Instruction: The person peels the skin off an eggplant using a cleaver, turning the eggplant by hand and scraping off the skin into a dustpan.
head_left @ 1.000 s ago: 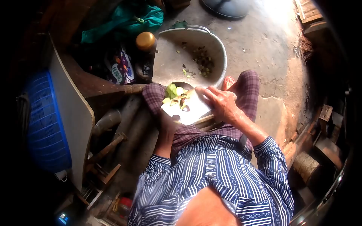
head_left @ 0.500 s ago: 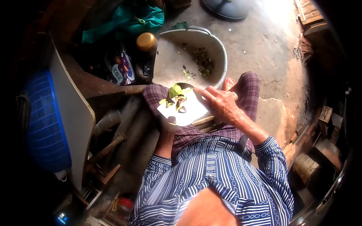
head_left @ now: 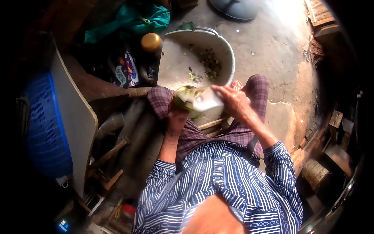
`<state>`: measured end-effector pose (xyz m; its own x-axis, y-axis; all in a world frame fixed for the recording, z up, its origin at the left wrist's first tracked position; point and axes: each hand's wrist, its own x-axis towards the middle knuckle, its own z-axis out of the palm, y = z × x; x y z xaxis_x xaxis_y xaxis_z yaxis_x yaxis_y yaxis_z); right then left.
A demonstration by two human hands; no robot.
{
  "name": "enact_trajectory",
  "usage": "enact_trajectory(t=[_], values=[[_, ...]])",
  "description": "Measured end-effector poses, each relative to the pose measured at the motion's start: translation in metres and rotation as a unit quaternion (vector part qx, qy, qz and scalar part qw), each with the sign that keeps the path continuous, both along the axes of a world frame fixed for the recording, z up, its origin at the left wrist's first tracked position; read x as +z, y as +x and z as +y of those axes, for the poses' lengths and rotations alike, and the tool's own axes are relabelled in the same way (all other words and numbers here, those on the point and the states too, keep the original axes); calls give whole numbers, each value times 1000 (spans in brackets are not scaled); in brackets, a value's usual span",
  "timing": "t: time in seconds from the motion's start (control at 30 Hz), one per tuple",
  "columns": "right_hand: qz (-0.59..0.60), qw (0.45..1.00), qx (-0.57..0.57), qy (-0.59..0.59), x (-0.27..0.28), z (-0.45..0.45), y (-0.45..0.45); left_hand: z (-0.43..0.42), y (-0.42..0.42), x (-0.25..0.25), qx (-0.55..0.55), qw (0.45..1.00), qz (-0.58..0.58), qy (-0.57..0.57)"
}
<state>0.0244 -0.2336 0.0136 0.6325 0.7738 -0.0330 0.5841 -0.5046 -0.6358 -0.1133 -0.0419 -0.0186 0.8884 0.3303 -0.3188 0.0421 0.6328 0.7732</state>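
My right hand (head_left: 235, 102) is closed around the handle of a cleaver (head_left: 208, 102), whose broad pale blade points left and is smeared by motion. Bits of green peel or slices lie on the blade. Behind it, my left hand (head_left: 177, 115) grips a green vegetable (head_left: 183, 102); its exact kind is blurred and partly covered by the blade. Just beyond both hands stands a large metal basin (head_left: 175, 58), with small green and dark pieces (head_left: 210, 64) scattered on its inside.
A gold-lidded jar (head_left: 151, 42) and a printed package (head_left: 126, 72) stand left of the basin. Behind them lies a green plastic bag (head_left: 132, 23). A blue basket (head_left: 48, 124) leans at far left beside a board (head_left: 78, 117). A dark round lid (head_left: 235, 7) rests on the floor.
The cleaver has shifted slightly right and turned, its blade now blurred. My left hand has come up into view with the green vegetable, which the blade largely covered before.
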Motion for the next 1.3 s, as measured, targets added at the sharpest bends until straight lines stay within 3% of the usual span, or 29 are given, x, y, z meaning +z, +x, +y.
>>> enact_trajectory(t=[0.03,0.07,0.1,0.17,0.23,0.27,0.33,0.37,0.4,0.47,0.53,0.6,0.67,0.7,0.77,0.83,1.03,1.1,1.2,1.23,1.3], values=[[-13,999,22,-43,24,5,-5,0,-10,-24,13,997,5,74],[-27,999,41,-5,35,8,-9,-2,-15,-24,36,997,14,-67],[-38,998,47,7,40,10,-11,8,-27,-54,24,980,-79,-180],[-50,997,52,25,40,13,-14,26,-51,-112,-33,881,-217,-418],[-39,998,53,15,42,12,-14,20,-57,-122,-4,983,-49,-176],[-29,998,54,4,42,12,-14,16,-59,-127,10,998,37,-47],[-34,998,43,29,34,12,-14,11,-52,-114,25,989,123,82],[-39,997,31,52,31,11,-13,9,-50,-108,-25,962,132,240],[-3,1000,18,6,31,11,-10,5,-31,-65,-30,987,81,135],[38,999,-20,30,-12,2,1,-4,8,26,-40,995,4,-90],[101,993,-31,-44,-17,-8,13,-5,12,36,-80,994,29,-61],[109,993,-36,-10,-23,-13,12,-3,10,30,-73,994,14,-76],[58,997,-17,50,3,-6,5,0,6,12,-18,993,43,-113],[31,998,8,48,17,-1,2,-3,6,6,-30,998,-12,-56],[-13,999,47,24,46,7,-4,-3,12,11,-54,991,-49,-108],[-43,997,61,32,50,9,-6,-3,13,19,-60,995,27,-69],[-74,995,59,33,43,7,-11,-5,20,18,-58,998,-13,4],[-59,997,29,39,37,6,-8,-1,12,-1,-73,996,-38,16],[41,999,-21,10,3,1,11,1,11,30,-136,989,-19,58],[104,990,-30,-87,5,-5,19,-1,12,40,-149,986,6,79],[82,994,-16,-70,-5,-11,23,0,14,37,-149,987,6,66]])
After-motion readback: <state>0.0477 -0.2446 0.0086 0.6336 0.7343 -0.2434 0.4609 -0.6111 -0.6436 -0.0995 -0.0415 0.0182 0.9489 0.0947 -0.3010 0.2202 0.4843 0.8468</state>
